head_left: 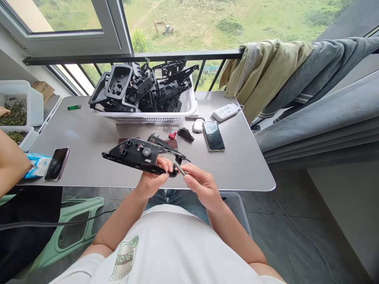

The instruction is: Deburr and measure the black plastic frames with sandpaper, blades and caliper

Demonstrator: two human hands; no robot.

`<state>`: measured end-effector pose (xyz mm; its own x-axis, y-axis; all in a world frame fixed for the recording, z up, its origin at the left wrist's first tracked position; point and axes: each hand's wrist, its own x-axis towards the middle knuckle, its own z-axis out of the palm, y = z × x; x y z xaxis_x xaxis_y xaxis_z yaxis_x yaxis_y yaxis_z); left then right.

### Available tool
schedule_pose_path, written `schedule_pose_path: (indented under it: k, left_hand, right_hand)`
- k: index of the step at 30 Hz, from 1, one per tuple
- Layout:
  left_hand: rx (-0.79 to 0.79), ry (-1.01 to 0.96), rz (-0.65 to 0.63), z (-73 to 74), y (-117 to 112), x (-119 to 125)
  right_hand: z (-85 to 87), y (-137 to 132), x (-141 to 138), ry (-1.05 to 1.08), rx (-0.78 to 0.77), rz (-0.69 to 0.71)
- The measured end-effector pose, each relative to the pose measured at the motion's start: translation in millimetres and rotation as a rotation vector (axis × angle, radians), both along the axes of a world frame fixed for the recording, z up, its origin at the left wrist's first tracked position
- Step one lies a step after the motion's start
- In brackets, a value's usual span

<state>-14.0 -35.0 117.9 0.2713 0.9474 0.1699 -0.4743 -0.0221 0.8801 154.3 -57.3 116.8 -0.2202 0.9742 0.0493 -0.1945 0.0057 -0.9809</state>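
Note:
My left hand [155, 179] grips the near end of a flat black plastic part [134, 154], held level above the front edge of the grey table [242, 165]. My right hand [199, 183] pinches a small metal blade-like tool [178, 167] whose tip touches the part's right end. A second black part [166, 145] lies on the table just behind it, beside a small red piece [172, 135] and a small black piece [186, 134].
A white basket [154, 116] piled with black plastic parts stands at the table's back. A phone [213, 135], a white power bank [226, 111], a green lighter [74, 107] and another phone [57, 163] lie around. Jackets hang on the railing at right. Another person's arm [10, 159] is at left.

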Motion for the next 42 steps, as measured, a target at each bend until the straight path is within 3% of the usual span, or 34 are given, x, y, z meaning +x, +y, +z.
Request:
schedule_pose_path:
  k: [17, 25, 42]
  left_hand:
    - [-0.121, 0.047, -0.043, 3.1, 8.4, -0.5]
    - [-0.123, 0.032, -0.142, 0.0, 15.8, -0.8]
    - [-0.125, 0.053, -0.119, -0.3, 17.4, 2.6]
  right_hand:
    - [-2.5, 7.1, -0.2, 0.036, -0.055, 0.029]
    - [-4.3, 9.1, 1.2, 0.019, -0.094, 0.016]
    - [-4.7, 9.4, 1.1, 0.007, -0.102, 0.026]
